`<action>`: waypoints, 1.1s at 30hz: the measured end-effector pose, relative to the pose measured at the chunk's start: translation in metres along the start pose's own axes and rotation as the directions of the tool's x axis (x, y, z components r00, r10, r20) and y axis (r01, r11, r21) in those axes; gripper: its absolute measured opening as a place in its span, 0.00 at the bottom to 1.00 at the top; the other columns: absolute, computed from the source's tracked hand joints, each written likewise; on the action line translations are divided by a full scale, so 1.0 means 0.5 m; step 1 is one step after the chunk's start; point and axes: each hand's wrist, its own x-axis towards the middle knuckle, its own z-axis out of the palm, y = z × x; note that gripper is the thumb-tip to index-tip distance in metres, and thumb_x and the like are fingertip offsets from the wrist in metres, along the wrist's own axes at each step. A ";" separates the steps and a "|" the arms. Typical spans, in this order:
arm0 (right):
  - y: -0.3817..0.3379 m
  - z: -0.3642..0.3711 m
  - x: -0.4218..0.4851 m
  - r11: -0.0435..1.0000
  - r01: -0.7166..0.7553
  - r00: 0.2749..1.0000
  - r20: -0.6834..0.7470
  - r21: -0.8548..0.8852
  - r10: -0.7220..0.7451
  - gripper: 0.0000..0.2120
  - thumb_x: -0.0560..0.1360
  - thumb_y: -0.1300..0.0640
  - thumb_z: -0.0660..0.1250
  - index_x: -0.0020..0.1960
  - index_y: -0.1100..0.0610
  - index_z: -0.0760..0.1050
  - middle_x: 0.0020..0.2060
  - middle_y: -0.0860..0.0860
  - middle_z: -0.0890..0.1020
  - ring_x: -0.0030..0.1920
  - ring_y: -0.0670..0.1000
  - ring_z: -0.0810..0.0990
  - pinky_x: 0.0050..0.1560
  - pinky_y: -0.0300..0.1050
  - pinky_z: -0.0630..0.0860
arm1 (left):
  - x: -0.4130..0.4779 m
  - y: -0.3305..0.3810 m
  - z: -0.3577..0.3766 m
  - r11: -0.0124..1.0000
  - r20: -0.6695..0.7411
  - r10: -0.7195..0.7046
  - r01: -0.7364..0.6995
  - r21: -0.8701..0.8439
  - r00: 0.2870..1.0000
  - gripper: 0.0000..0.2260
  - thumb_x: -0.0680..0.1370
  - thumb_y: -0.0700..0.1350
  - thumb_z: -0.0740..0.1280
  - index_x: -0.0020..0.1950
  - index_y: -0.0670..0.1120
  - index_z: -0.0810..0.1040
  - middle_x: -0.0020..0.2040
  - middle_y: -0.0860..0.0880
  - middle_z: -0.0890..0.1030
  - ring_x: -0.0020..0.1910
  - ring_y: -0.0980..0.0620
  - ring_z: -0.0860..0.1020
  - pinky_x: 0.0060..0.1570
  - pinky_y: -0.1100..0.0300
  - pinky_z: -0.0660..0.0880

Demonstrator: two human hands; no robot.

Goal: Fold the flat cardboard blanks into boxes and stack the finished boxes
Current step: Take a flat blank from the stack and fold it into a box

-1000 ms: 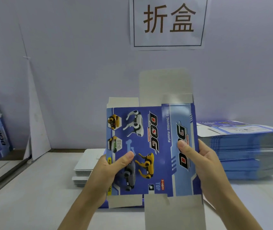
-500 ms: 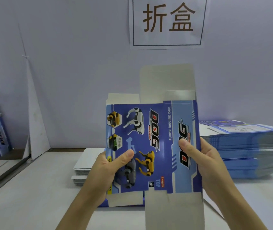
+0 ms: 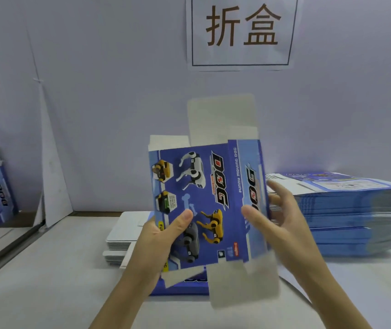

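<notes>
on cardboard blank point(image 3: 210, 186): left hand point(image 3: 159, 242) pinch, right hand point(image 3: 283, 225) splayed

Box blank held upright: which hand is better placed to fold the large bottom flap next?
Probably the right hand. Its fingers are spread at the right edge of the box blank, just above the large bottom flap. The left hand grips the left edge and steadies it.
</notes>
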 end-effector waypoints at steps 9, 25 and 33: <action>-0.005 0.007 -0.015 0.991 -0.087 0.968 0.243 0.099 0.061 0.31 0.61 0.43 0.74 0.62 0.48 0.73 0.52 0.48 0.86 0.49 0.52 0.86 0.40 0.40 0.81 | -0.006 0.017 -0.001 0.995 0.146 0.025 -0.039 0.093 0.989 0.42 0.62 0.56 0.76 0.74 0.60 0.63 0.64 0.52 0.77 0.63 0.49 0.76 0.59 0.44 0.76; 0.001 -0.005 -0.015 0.988 -0.145 0.930 0.348 0.058 0.116 0.22 0.63 0.43 0.73 0.57 0.43 0.80 0.53 0.49 0.85 0.50 0.52 0.86 0.42 0.40 0.81 | 0.002 0.000 -0.017 0.996 0.200 0.003 -0.021 0.087 0.980 0.38 0.54 0.56 0.78 0.63 0.56 0.72 0.54 0.48 0.82 0.50 0.49 0.83 0.45 0.56 0.81; 0.002 -0.008 -0.001 0.984 -0.163 0.965 0.194 -0.077 0.175 0.36 0.63 0.43 0.73 0.70 0.44 0.68 0.54 0.47 0.84 0.51 0.50 0.85 0.43 0.40 0.81 | 0.006 0.005 -0.029 0.972 0.285 -0.032 0.097 -0.214 0.958 0.22 0.59 0.50 0.79 0.52 0.49 0.83 0.52 0.41 0.84 0.48 0.42 0.84 0.38 0.55 0.81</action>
